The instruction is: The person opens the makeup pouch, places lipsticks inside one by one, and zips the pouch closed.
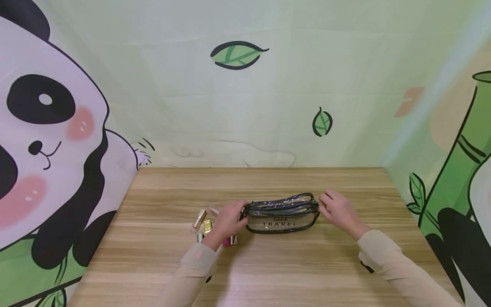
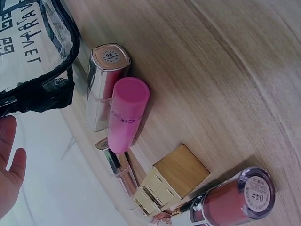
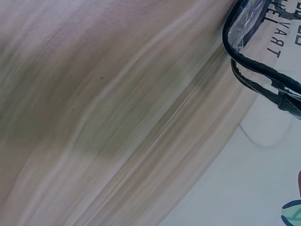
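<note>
A clear pouch (image 1: 281, 219) with black trim and the word TRAVEL on its front sits on the wooden table between both hands. My left hand (image 1: 229, 218) holds its left end between thumb and fingers. At the opposite end, my right hand (image 1: 339, 209) pinches the upper right corner near the zipper line. The pouch's black edging (image 3: 254, 69) shows in the right wrist view, where the hand itself is out of frame. Just left of the pouch lie a pink tube (image 2: 128, 113) and a silver lipstick (image 2: 104, 84), partly hidden in the head view by my left hand.
More cosmetics lie by my left forearm: a gold-capped tube (image 2: 171, 179), a lip gloss tube (image 2: 237, 198) and a slim lip gloss (image 2: 123, 172). The wooden table (image 1: 299, 273) ends at a back edge against a green cloth backdrop (image 1: 172, 85) with printed pandas and leaves.
</note>
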The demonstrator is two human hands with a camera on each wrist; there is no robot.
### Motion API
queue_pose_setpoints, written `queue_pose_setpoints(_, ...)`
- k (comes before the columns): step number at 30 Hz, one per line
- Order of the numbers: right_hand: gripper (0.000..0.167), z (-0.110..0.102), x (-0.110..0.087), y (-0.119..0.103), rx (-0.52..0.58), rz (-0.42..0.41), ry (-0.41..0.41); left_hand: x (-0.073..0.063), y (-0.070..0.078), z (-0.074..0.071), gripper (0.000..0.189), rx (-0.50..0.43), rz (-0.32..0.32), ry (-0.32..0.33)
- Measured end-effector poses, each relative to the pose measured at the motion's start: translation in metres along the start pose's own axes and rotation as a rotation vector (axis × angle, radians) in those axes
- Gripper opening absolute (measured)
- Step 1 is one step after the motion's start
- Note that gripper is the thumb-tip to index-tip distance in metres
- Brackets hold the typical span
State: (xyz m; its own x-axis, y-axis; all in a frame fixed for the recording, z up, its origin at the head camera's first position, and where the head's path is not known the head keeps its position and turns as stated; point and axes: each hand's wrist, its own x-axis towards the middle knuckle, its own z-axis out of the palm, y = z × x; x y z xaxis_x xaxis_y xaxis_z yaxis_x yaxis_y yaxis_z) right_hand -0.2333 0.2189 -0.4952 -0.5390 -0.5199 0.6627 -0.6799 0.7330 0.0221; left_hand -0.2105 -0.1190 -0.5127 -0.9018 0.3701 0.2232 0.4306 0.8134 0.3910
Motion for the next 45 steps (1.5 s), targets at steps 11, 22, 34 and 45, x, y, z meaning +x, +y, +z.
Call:
queue_pose_setpoints(11,0.012,0.002,-0.007,0.004,-0.038,0.027,0.017,0.0,0.001,0.0,0.043,0.013,-0.008,-0.005)
queue_pose_setpoints(22,0.009,0.003,-0.011,0.007,-0.06,0.05,-0.002,0.001,0.002,0.0,0.043,0.012,-0.02,-0.017)
queue_pose_setpoints(34,0.009,0.004,-0.022,0.01,-0.077,0.095,-0.031,0.001,0.001,0.0,0.043,0.009,-0.033,-0.039)
queue_pose_setpoints(45,0.01,0.013,-0.031,0.01,-0.076,0.148,-0.039,0.001,0.0,0.001,0.043,0.009,-0.022,-0.03)
